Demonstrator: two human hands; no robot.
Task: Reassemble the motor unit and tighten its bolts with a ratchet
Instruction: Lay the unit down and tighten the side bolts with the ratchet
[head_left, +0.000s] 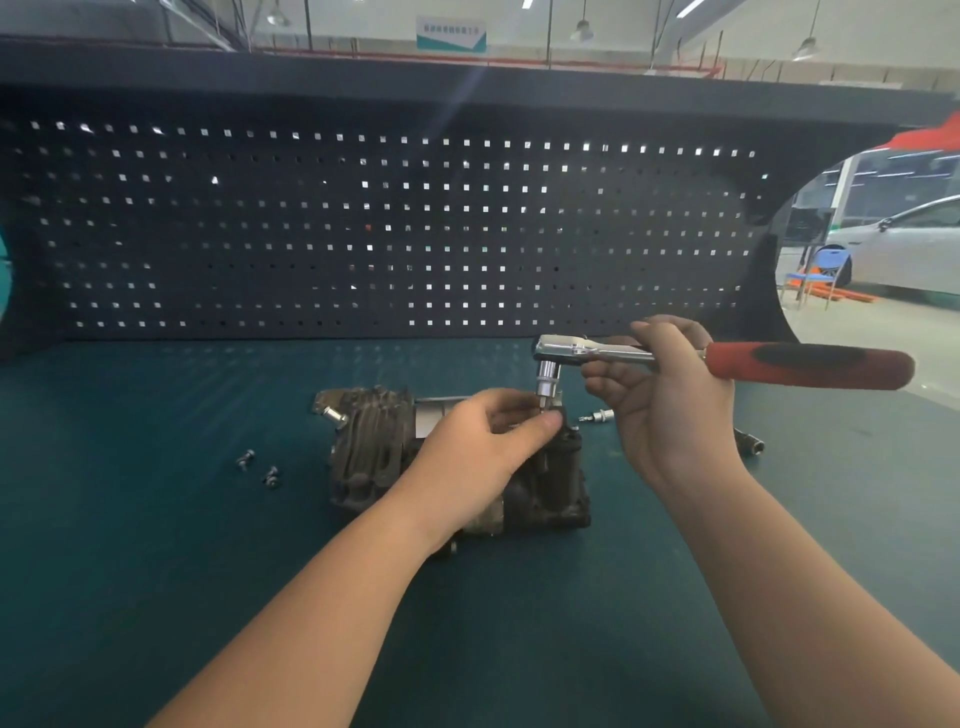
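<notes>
With the left hand (480, 447) pinching the bit at the dark ribbed cast-metal motor unit (374, 452) and the right hand (660, 395) gripping the chrome ratchet with red-and-black handle (727, 358) near its head, seating the bit squarely in the bolt before swinging seemed wisest.

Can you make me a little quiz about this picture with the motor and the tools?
1. True or false: the right hand holds the ratchet by its metal shaft.
2. How many loose bolts lie on the mat left of the motor unit?
3. The left hand is: A) flat on the mat, B) at the bit under the ratchet head, C) on the pegboard.

Key: 1 true. 2 two. 3 B.
</notes>
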